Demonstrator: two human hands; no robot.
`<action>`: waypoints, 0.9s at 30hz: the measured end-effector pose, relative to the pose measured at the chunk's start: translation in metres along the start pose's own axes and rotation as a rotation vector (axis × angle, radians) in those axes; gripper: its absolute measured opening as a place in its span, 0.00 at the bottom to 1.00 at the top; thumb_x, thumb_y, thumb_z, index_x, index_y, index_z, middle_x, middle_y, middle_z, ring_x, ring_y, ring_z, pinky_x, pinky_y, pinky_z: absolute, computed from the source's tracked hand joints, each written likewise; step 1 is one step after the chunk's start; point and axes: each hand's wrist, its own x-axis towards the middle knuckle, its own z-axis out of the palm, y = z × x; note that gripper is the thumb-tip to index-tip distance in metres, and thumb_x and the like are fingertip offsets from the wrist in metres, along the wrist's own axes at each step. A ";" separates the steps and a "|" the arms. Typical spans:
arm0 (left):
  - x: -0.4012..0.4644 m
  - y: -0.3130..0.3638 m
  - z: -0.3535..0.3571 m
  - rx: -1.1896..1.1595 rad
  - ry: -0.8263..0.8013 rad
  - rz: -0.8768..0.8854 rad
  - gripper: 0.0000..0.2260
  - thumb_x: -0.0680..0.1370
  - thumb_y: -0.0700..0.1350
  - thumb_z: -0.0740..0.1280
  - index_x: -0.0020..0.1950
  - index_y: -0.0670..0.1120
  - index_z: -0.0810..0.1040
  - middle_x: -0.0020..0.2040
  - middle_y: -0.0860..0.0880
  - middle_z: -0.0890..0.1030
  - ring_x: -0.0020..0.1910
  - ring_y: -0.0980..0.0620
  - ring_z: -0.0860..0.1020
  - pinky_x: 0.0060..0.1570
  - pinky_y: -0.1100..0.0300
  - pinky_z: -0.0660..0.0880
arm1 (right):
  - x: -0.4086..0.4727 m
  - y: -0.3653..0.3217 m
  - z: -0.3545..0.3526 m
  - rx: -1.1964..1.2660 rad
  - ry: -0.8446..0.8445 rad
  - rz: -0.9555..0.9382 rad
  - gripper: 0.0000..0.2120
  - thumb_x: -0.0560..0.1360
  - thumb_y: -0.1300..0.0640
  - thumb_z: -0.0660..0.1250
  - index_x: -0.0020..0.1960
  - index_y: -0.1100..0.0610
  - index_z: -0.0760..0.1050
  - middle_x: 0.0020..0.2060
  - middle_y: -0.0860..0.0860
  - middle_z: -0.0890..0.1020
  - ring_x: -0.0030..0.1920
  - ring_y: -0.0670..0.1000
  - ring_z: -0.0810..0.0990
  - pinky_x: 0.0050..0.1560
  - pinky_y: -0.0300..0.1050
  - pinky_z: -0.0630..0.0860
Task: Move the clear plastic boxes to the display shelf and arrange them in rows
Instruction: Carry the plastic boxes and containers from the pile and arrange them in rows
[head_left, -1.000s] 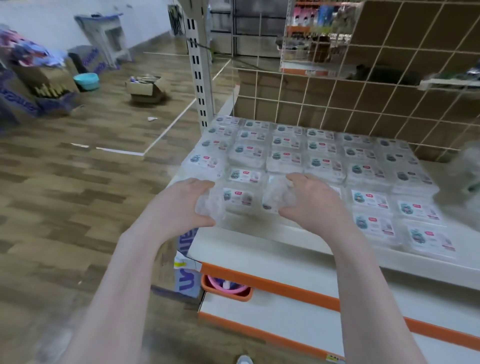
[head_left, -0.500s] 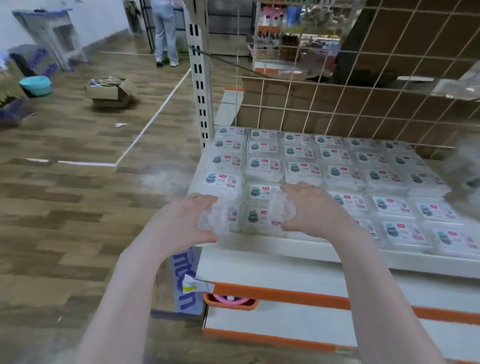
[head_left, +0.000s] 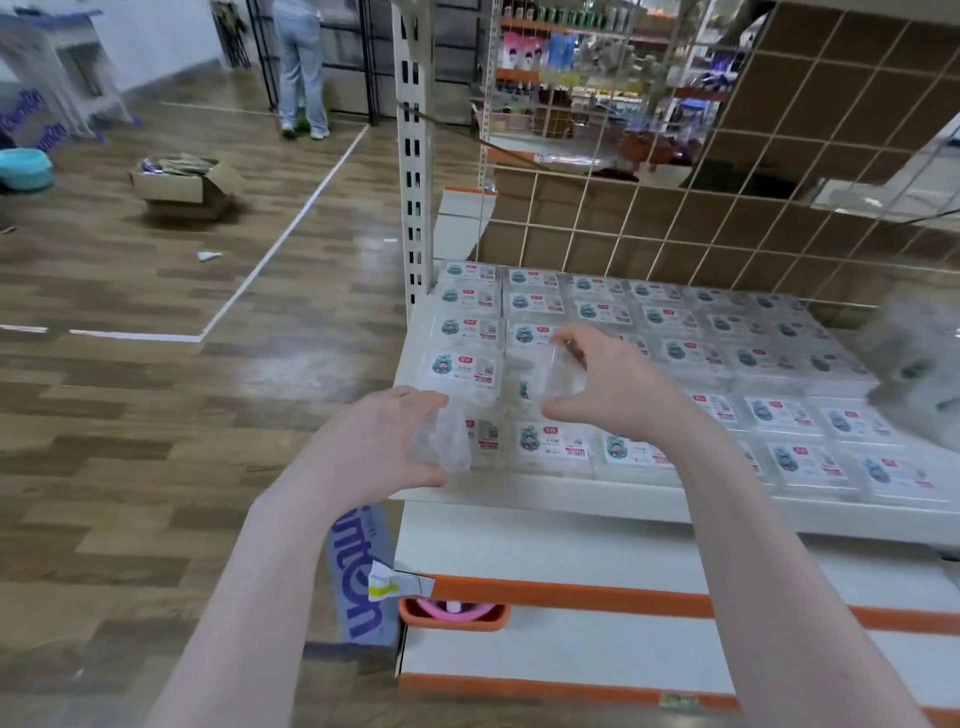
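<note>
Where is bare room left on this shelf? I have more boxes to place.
Only a narrow bare strip along the shelf's front lip, before the nearest row of boxes. Behind it, boxes sit packed back to the wire grid. Both hands hold boxes.

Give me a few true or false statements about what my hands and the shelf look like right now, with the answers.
1. Each hand holds a clear plastic box. True: the left hand grips one, the right hand another.
2. The display shelf has no boxes on it. False: rows of labelled boxes cover it.
3. A wire grid stands behind the shelf. True.
4. The open cardboard box sits on the shelf. False: it sits on the wooden floor to the left.
5. The hands are pressed together. False: they are apart.
</note>
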 end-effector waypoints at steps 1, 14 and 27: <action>-0.001 -0.001 -0.001 0.002 0.005 -0.002 0.33 0.72 0.55 0.70 0.74 0.56 0.61 0.69 0.57 0.69 0.65 0.55 0.69 0.56 0.62 0.67 | 0.001 -0.001 0.001 0.079 0.026 -0.002 0.32 0.68 0.53 0.73 0.69 0.50 0.63 0.56 0.50 0.73 0.54 0.51 0.73 0.52 0.44 0.72; 0.006 0.003 -0.001 -0.006 0.004 -0.049 0.33 0.72 0.56 0.71 0.74 0.56 0.60 0.69 0.57 0.68 0.64 0.54 0.69 0.60 0.59 0.68 | -0.027 0.063 0.005 0.302 0.151 0.041 0.34 0.66 0.55 0.76 0.68 0.49 0.66 0.58 0.43 0.73 0.58 0.45 0.72 0.60 0.43 0.71; 0.011 0.008 0.002 -0.025 0.034 -0.090 0.34 0.71 0.54 0.72 0.73 0.55 0.62 0.68 0.57 0.69 0.66 0.54 0.69 0.62 0.57 0.68 | -0.025 0.075 0.009 -0.023 0.009 0.036 0.34 0.69 0.51 0.73 0.72 0.53 0.64 0.67 0.50 0.70 0.66 0.49 0.68 0.60 0.35 0.61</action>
